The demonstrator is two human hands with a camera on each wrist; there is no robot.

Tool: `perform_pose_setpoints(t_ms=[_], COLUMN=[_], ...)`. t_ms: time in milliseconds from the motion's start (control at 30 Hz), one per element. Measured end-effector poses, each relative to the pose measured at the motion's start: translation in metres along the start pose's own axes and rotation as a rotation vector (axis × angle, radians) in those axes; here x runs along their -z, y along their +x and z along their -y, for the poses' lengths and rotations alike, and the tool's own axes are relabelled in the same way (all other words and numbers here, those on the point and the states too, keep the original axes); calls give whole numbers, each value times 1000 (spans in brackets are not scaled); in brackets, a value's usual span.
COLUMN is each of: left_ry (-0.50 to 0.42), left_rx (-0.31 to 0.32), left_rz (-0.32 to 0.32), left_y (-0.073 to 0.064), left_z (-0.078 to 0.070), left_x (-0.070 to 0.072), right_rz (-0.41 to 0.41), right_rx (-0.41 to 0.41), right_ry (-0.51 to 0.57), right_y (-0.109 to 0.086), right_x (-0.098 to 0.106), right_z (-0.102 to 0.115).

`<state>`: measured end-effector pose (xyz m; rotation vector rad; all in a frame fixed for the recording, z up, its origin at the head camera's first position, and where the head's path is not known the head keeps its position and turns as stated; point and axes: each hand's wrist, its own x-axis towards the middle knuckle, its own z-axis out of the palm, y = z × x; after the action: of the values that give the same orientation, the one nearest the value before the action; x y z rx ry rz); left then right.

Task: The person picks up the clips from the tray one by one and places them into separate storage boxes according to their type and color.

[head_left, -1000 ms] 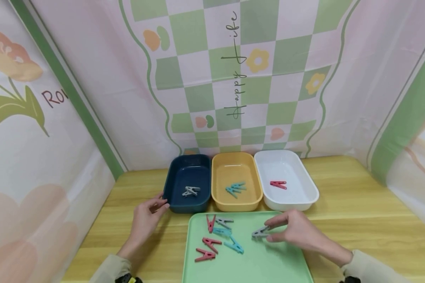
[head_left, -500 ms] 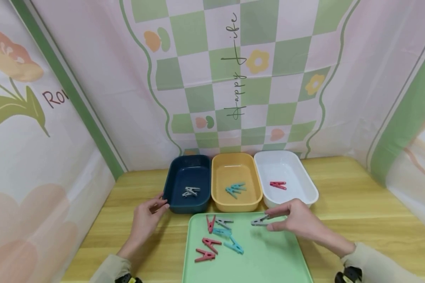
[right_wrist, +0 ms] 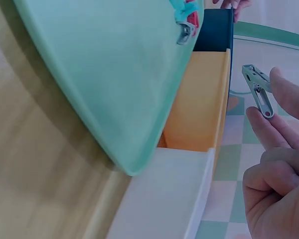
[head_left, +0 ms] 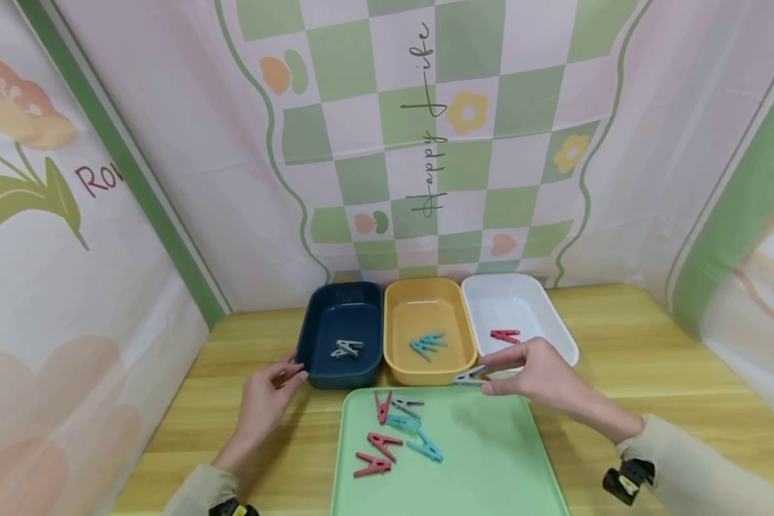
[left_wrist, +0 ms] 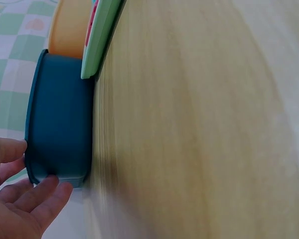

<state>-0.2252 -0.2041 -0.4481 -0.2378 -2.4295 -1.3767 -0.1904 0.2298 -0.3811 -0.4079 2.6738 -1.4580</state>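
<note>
My right hand (head_left: 545, 376) pinches a grey clothespin (head_left: 469, 375) between thumb and fingertips, raised over the tray's back edge in front of the yellow bin (head_left: 428, 308). In the right wrist view the clothespin (right_wrist: 259, 90) sits between the thumb and two fingers. My left hand (head_left: 267, 405) rests its extended fingers on the near left corner of the dark blue bin (head_left: 345, 304); the left wrist view shows fingertips at that bin's (left_wrist: 62, 114) rim and wall. Red clothespins (head_left: 373, 465), blue clothespins (head_left: 427, 448) and one grey clothespin (head_left: 406, 405) lie on the green tray (head_left: 477, 473).
A white bin (head_left: 512, 301) stands right of the yellow one, with a red clothespin (head_left: 504, 335) inside. Grey clothespins (head_left: 347, 348) lie in the blue bin and blue clothespins (head_left: 428, 345) in the yellow. A patterned curtain (head_left: 464, 165) hangs behind the wooden table (head_left: 651, 344).
My right hand has lifted the grey clothespin off the tray and carried it away from me, toward the front of the yellow bin. My left hand has stayed at the blue bin.
</note>
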Motion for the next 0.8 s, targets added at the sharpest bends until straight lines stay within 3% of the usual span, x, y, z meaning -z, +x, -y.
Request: perform_pose_setpoints(t_ms=[400, 667, 800], left_ry=[8, 3, 14], left_rx=[-6, 1, 1], left_rz=[-5, 2, 6], left_y=[0, 1, 0], left_z=[1, 1, 0], left_x=[0, 0, 0], right_rz=[-51, -46, -60], right_rx=[-9, 5, 1], right_ry=[-29, 43, 21], right_y=[15, 26, 32], right_x=[8, 9, 9], right_z=[16, 21, 23])
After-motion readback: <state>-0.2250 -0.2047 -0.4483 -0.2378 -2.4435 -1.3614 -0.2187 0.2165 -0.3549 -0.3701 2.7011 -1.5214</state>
